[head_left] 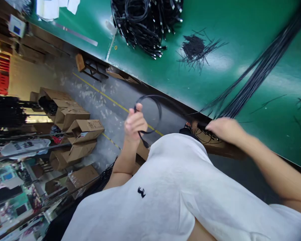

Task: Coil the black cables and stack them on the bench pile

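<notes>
Green table under black cables, long strands, papers.

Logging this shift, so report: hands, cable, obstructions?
Left hand closed on looped black cable. Right hand blurred at edge of green table, by black strands; grip unclear. Nothing seen blocking left hand.

On the flat green surface, a pile of coiled black cables is placed left of a heap of thin black strips; a long bundle of black strands is laid farther right. Brown cardboard boxes are grouped at left, on the grey floor.
</notes>
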Demonstrator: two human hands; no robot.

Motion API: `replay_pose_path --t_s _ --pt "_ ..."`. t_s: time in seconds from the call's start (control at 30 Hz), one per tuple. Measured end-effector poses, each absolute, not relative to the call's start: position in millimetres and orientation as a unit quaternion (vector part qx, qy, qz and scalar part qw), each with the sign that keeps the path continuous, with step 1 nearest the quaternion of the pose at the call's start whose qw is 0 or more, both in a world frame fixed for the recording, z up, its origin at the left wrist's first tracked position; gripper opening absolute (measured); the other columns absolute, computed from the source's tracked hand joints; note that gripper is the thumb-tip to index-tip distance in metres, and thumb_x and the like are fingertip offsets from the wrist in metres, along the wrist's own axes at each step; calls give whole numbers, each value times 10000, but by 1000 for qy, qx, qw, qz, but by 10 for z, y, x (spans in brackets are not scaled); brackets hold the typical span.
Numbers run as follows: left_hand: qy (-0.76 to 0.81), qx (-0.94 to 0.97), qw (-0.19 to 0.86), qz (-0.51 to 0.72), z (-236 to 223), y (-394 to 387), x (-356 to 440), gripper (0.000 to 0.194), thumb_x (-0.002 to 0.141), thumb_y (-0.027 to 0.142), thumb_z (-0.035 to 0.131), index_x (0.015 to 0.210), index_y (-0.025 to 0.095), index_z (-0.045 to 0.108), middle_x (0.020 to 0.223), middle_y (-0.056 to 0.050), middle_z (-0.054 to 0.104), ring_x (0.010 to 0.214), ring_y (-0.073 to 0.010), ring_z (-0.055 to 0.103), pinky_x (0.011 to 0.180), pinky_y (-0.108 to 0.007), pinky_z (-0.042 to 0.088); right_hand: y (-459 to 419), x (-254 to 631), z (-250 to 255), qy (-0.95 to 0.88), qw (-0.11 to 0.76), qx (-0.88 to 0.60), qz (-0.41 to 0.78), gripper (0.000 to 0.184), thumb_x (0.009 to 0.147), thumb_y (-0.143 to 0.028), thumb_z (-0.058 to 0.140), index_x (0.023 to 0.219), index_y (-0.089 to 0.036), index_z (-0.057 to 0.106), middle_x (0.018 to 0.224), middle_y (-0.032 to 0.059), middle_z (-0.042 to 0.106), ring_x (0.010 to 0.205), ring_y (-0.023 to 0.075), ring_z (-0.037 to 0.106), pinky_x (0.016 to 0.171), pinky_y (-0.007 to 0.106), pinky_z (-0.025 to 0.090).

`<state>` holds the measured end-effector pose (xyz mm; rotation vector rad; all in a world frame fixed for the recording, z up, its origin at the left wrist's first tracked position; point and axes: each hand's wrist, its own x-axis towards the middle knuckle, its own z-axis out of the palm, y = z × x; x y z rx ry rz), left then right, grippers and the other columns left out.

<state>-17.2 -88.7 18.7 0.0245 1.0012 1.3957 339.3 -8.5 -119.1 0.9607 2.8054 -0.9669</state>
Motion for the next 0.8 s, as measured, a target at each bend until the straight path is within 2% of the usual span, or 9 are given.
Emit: replay_pose_path --t_s 0.07,0.13,0.2,0.3,0.4,0.5,0.63,0.73,0.8 --pt "444 15 600 666 253 -907 -377 405 1075 306 255 1113 190 641 476 93 357 307 -32 235 291 -122 166 -534 3108 -1066 891 18 217 -398 404 1005 -414 359 954 -265 732 926 47 738 847 212 675 762 346 498" --pt "448 21 565 692 318 -953 -592 399 1076 268 239 1202 187 608 493 92 371 332 -40 274 312 -125 207 -668 3038 -1120 871 -23 229 -435 442 1016 -447 330 1058 -247 721 1028 53 740 932 207 689 818 334 520" --pt "447 38 530 719 383 -1028 -797 434 1081 309 207 1242 199 595 470 96 334 337 -49 268 323 -136 214 -520 3166 -1278 856 -64 302 -414 455 1017 -439 321 1079 -226 719 1098 78 735 991 230 689 865 363 520" --pt "459 59 505 729 430 -1140 -988 485 1073 429 191 1273 239 590 445 98 309 341 -53 260 332 -150 198 -165 3383 -1370 870 -72 339 -349 427 1012 -411 346 1061 -221 725 1032 101 750 923 268 701 786 408 500" --pt "496 51 555 666 317 -1154 -916 407 1070 401 277 1290 248 583 469 99 404 335 -38 301 334 -137 202 -48 3219 -1051 915 -76 232 -320 389 1010 -402 380 1112 -248 723 908 74 752 802 241 692 711 383 456" --pt "535 76 630 557 69 -1090 -606 276 1007 357 494 1147 169 639 612 34 613 452 -39 531 413 -108 361 -87 2734 -534 922 -104 95 -362 384 1020 -402 382 1102 -252 726 923 44 746 812 187 677 752 331 450" --pt "492 173 749 408 -153 -1083 -125 336 824 406 748 956 107 667 842 -111 745 774 -191 728 690 -267 580 16 2148 -124 904 -140 94 -393 388 1019 -411 384 1053 -239 730 958 34 738 869 176 658 797 301 437" --pt "400 213 823 341 -116 -1150 40 379 804 435 758 933 85 687 623 -57 675 524 -137 635 562 -249 545 254 2026 -176 894 -126 127 -410 403 1010 -455 388 1037 -231 722 988 26 724 909 180 638 818 297 429" --pt "363 204 840 348 -33 -1188 14 328 835 410 723 892 88 698 425 60 464 317 -51 372 381 -174 390 467 2181 -382 887 -105 137 -428 438 1014 -491 367 1094 -220 702 1041 34 711 942 172 620 847 291 422"
